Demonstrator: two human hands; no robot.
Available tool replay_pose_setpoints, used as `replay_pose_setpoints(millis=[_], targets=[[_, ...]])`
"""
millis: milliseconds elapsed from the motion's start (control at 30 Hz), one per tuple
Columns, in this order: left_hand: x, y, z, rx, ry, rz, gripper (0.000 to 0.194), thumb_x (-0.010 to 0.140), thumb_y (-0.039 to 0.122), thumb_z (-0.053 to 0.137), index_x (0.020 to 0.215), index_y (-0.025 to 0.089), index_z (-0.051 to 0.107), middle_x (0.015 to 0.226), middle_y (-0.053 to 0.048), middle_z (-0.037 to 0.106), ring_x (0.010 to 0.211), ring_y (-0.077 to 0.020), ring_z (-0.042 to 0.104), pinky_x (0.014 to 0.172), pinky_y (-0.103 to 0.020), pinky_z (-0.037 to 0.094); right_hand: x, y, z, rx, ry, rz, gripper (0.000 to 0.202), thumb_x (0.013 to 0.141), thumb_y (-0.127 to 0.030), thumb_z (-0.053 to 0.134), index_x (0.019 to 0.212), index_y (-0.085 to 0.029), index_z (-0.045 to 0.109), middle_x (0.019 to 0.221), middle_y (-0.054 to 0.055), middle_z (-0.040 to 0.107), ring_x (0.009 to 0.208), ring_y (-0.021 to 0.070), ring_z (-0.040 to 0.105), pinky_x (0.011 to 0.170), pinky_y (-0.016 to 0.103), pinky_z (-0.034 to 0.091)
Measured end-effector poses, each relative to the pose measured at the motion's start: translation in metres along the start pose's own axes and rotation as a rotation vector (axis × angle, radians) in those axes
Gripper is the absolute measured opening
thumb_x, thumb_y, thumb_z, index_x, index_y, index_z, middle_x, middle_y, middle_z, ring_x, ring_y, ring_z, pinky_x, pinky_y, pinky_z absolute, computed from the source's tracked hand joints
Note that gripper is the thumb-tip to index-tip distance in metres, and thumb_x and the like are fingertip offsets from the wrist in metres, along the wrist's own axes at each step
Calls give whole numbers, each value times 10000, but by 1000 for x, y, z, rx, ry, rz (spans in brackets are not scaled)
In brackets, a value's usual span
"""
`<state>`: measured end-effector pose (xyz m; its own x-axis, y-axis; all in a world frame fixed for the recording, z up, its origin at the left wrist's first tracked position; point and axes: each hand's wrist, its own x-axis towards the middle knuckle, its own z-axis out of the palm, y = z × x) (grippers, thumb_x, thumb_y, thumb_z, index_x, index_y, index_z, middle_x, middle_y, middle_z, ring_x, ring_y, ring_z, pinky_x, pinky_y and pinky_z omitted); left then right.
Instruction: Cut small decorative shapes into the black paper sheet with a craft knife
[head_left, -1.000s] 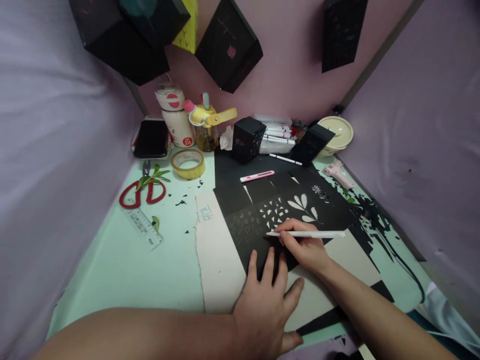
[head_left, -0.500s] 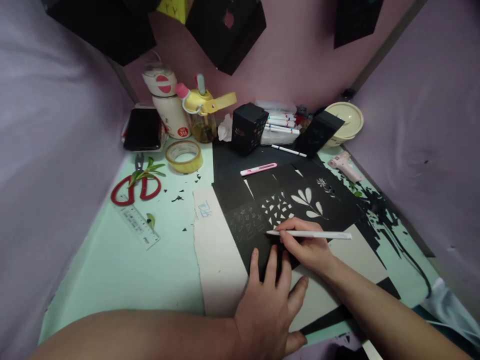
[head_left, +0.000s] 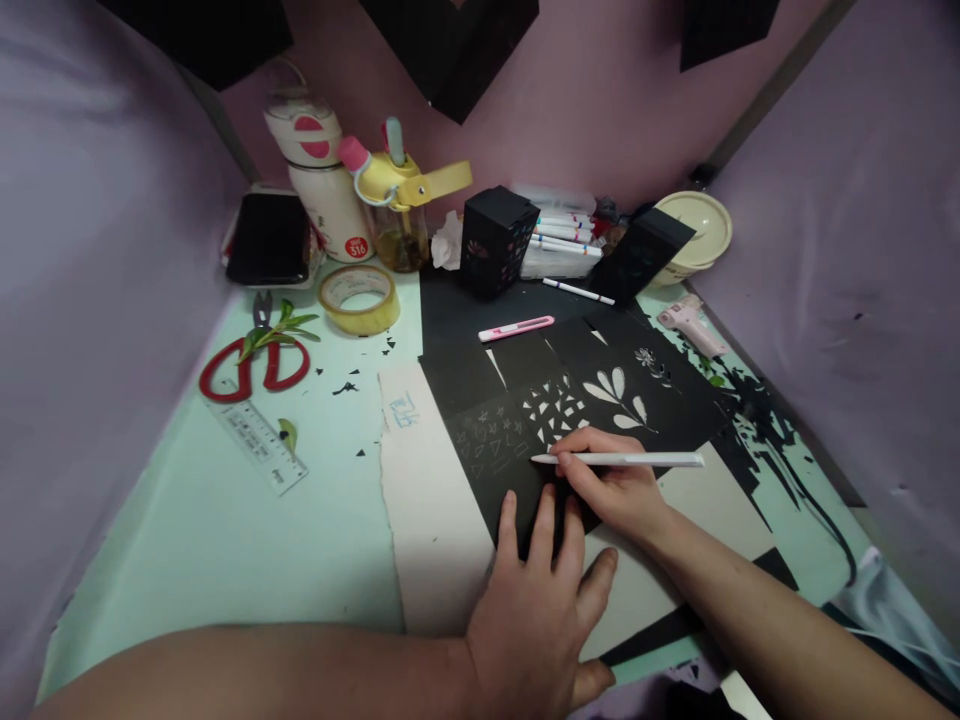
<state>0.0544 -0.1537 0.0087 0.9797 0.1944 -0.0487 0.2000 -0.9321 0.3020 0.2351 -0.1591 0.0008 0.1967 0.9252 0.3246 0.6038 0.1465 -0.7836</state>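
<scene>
My right hand [head_left: 611,480] pinches a white pen [head_left: 637,460], its tip touching or just above the black paper [head_left: 480,385]. Faint outlines of stars, triangles and rectangles are drawn on the paper left of the tip. Beyond the hand, small geometric cut-outs and a leaf-sprig cut-out [head_left: 615,395] show pale through the black. My left hand [head_left: 536,610] lies flat with fingers spread, pressing on the lower part of the same sheet. A torn-edged white sheet [head_left: 427,530] extends out from under the black paper on the left.
Red-handled scissors [head_left: 289,372], a clear ruler [head_left: 259,440] and a tape roll [head_left: 360,300] lie left. A pink utility knife [head_left: 517,328] rests beyond the drawing. Bottles, a black paper box [head_left: 499,240] and markers stand behind. A glue gun [head_left: 691,325] and black scraps are at right.
The view has tilted and shifted slightly, so background things sit higher or further out. Both hands and the pen keep nearly the same place on the paper.
</scene>
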Motion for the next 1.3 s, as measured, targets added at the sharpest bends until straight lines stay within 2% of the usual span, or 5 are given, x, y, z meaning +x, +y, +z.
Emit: replay_pose_setpoints(millis=[300,467,667,1300], targets=[[1,0,-5,0,-43,0,745,874,679,522,1472,244,430,1526,-273,350,1428,-495,269,1042,-765,267,-1,1,0,23,10,11,116,875,-166,594,843,-194,702,677,1,694,594,131,640,579,248,511],[0,1,-6,3,-51,2,745,872,681,525,1470,246,433,1531,-271,343,1429,-494,266,1043,-759,270,-1,2,0,84,-39,58,155,907,-182,559,937,-200,709,704,1,711,601,129,656,582,246,528],[0,1,-5,13,-26,0,736,883,677,506,1472,243,426,1533,-258,345,1430,-489,262,1055,-754,248,1,0,0,49,-50,64,143,870,-162,571,859,-197,708,675,0,706,597,132,656,575,246,520],[-1,2,-6,3,-45,-5,739,891,678,488,1479,235,418,1524,-253,362,1424,-482,278,1064,-744,235,1,2,1,47,-76,119,156,868,-176,563,818,-193,709,653,-1,691,583,132,637,561,247,498]])
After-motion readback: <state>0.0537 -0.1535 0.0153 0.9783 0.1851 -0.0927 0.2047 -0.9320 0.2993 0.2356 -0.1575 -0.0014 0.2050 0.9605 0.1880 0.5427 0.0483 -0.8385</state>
